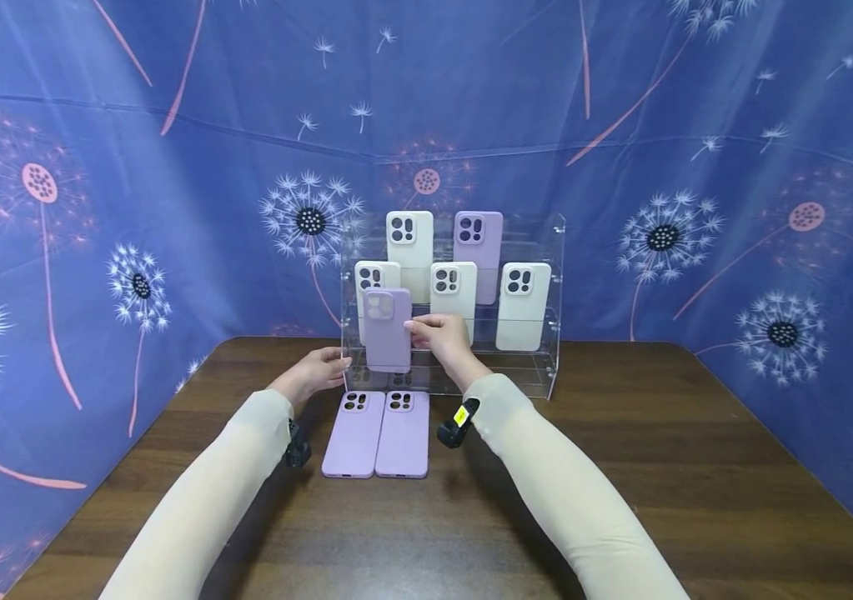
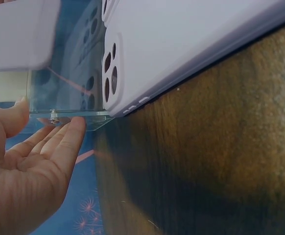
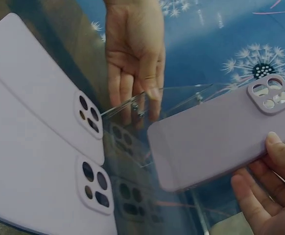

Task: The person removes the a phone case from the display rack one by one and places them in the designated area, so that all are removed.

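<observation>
My right hand (image 1: 443, 333) pinches a lavender phone case (image 1: 388, 333) by its right edge, thumb on the camera-hole side. The case stands nearly upright at the left of a clear acrylic tiered stand (image 1: 471, 383); I cannot tell whether its lower end rests on the bottom tier. My left hand (image 2: 35, 161) touches the stand's left side panel, its fingers extended along the outside and its thumb at the edge. Two more lavender cases (image 1: 351, 442) (image 1: 403, 442) lie side by side on the table before the stand.
Higher on the stand are white cases (image 1: 409, 250) (image 1: 524, 312) and a lavender case (image 1: 480, 250). The held case partly covers a white one (image 1: 363, 273). Around the wooden table (image 1: 666, 467) hangs a blue dandelion-print cloth (image 1: 471, 100).
</observation>
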Available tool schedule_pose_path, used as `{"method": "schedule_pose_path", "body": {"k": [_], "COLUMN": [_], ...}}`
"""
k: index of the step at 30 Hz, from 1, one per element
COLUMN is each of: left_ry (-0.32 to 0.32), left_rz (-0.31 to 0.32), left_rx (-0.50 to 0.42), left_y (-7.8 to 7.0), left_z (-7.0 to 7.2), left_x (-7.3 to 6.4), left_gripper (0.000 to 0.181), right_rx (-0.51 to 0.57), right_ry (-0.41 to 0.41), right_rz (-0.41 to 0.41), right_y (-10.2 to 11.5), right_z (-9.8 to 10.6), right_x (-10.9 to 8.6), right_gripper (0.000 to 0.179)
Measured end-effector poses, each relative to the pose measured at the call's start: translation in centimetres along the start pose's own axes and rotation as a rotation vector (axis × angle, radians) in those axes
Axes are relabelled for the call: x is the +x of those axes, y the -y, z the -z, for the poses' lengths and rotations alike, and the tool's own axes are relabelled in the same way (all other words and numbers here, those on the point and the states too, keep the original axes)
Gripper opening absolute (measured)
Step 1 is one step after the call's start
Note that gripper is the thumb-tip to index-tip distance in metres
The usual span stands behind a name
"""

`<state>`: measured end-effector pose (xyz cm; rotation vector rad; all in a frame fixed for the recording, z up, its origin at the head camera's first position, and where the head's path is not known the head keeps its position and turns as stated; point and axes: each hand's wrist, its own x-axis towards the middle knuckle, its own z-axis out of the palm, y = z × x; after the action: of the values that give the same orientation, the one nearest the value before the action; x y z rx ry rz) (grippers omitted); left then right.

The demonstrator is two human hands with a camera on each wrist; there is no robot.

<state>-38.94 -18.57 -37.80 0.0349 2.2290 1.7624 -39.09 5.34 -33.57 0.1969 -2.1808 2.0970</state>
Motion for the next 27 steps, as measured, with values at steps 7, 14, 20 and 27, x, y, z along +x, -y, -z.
{"method": "schedule_pose_path", "body": {"k": [7, 14, 20, 27], "left_ry": [0.017, 0.019, 0.014, 0.026], "left_rz": [-0.009, -0.03, -0.022, -0.016], "left_rx": [0.041, 0.029, 0.03, 0.022], "left_y": [0.2, 0.1, -0.4, -0.4], "left_z": [0.1, 0.2, 0.1, 0.1], "left_x": [-0.3, -0.2, -0.3, -0.4], "left_gripper": [0.058, 0.057, 0.056, 0.056], "right_rx": [0.044, 0.015, -0.019, 0.063], "right_ry": [-0.013, -0.02, 0.021, 0.074], "right_rz": [0.017, 0.047, 0.034, -0.046], "right_y": [1.4, 2.5, 2.9, 3.5], "right_z": [0.4, 1.4, 2.6, 3.9], "right_x": [-0.6, -1.2, -2.1, -3.5], "right_gripper": [0.025, 0.026, 0.027, 0.028]}}
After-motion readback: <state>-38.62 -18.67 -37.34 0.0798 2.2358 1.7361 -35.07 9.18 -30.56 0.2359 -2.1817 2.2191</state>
